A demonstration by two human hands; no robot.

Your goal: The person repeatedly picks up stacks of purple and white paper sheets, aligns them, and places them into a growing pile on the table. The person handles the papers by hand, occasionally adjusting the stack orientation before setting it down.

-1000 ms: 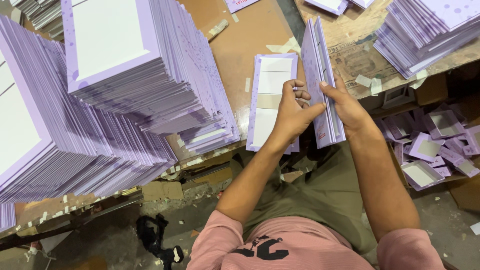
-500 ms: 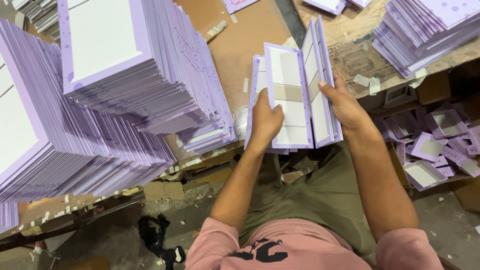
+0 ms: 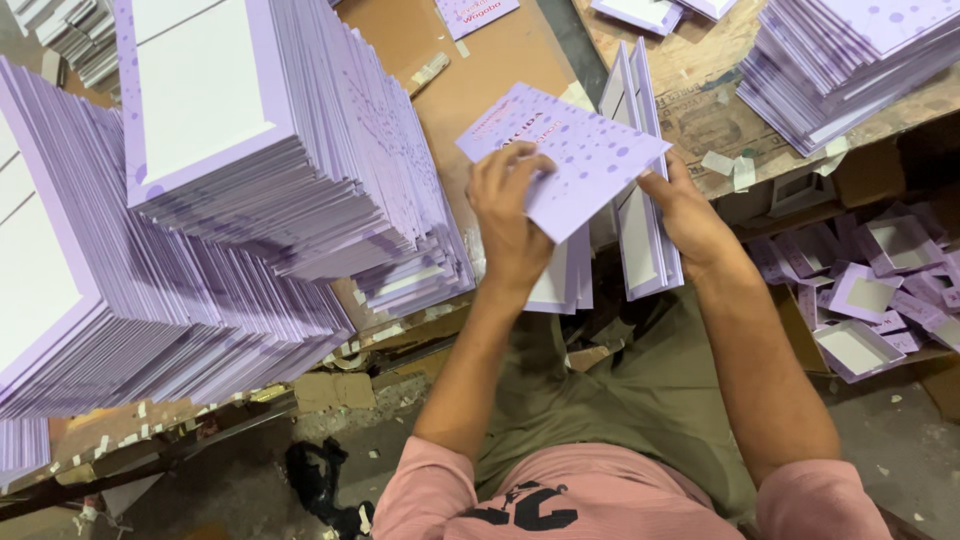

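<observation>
Tilting flat between both hands, purple card (image 3: 570, 150) runs upper-left to lower-right.

Two tall card stacks (image 3: 230, 190) fill the counter's (image 3: 480, 90) left side, overhanging its near edge. A smaller stack (image 3: 850, 70) sits at the far right corner. A sheet (image 3: 570, 155) is held above the near edge, between both hands. Upright cards (image 3: 640, 180) stand just behind it. Folded boxes (image 3: 870, 290) lie on the floor, below the right edge.

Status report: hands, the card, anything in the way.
Both hands, left and right, grip one lilac dotted card. More cards upright behind it. Tall stack close on the left.
</observation>
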